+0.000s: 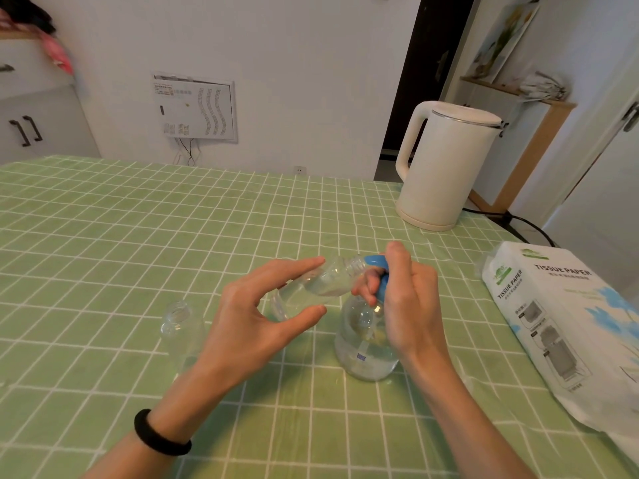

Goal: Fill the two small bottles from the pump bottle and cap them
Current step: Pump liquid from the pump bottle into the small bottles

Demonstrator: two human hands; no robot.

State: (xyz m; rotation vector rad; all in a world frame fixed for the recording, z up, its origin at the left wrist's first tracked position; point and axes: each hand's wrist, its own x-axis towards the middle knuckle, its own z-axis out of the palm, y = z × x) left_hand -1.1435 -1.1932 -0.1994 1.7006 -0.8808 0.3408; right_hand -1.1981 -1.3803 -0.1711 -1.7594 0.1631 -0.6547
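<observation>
One tilted small bottle (321, 283), partly filled, held by left hand (252, 319); right hand (406, 299) grips pump bottle (366, 354).

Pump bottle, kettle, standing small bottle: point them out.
pump bottle (367, 357), head view, clear lower body.
kettle (446, 167), head view, white side wall.
standing small bottle (182, 335), head view, clear body below neck.

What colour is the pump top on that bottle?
Blue. The pump sits on a clear bottle, under the right hand; the head view shows it.
</observation>
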